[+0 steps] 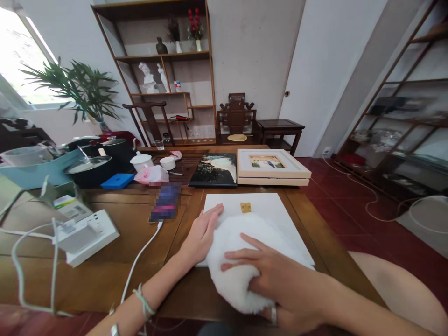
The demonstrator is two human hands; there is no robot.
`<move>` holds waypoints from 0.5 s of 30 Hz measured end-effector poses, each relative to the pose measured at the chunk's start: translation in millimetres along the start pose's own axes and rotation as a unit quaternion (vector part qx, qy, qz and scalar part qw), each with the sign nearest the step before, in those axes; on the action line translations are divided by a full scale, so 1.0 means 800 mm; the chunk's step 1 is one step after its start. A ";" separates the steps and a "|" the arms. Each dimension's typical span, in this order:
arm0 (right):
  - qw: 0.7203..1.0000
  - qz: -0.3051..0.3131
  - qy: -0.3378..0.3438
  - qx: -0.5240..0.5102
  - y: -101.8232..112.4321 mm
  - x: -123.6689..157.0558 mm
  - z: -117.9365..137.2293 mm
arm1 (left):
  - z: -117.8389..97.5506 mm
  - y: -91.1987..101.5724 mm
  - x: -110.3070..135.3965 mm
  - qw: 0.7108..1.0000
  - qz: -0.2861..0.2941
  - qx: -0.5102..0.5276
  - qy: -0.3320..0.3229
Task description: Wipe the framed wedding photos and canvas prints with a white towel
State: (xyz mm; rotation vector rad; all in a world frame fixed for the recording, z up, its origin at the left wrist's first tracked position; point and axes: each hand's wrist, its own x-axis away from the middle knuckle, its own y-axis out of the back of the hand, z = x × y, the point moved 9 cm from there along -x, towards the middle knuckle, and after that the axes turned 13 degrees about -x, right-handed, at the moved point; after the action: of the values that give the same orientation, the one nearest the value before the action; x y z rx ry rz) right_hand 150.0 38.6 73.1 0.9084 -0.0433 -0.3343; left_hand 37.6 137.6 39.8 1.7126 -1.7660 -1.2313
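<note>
A flat white panel (255,203) with a small brass-coloured hanger plate (245,207) near its far edge lies on the wooden table in front of me. Over its near part is a fluffy white cloth (241,233), bunched up and hanging toward the table's front edge. My right hand (266,275) grips this cloth from above, fingers on top and the thumb side sunk into the pile. My left hand (205,231) rests flat on the panel's left side with fingers stretched out, beside the cloth.
Behind the panel lie a dark picture (214,170) and light wooden picture frames (275,166). At left are a phone (166,201) on a white cable (140,254), a white box (89,237), a blue box (117,180), a tissue pack (151,175) and pots (89,170). A round stool (395,284) stands at right.
</note>
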 end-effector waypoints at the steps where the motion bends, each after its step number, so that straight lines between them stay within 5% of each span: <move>1: 1.000 -0.005 -0.017 -0.002 0.007 0.005 -0.004 | 0.000 -0.001 0.000 1.000 0.005 -0.004 -0.001; 10: 0.957 -0.171 -0.228 0.053 0.078 0.011 -0.117 | 0.004 -0.011 -0.003 0.999 0.022 -0.044 -0.017; 15: 0.953 -0.216 -0.212 -0.004 0.103 -0.042 -0.145 | 0.003 -0.010 -0.003 0.998 0.017 -0.052 -0.026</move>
State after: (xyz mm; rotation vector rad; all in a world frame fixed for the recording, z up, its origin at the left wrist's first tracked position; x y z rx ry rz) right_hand 160.7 184.3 69.6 0.8206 -0.2399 -0.9350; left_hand 41.5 141.7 32.8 1.5995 -1.7223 -1.3383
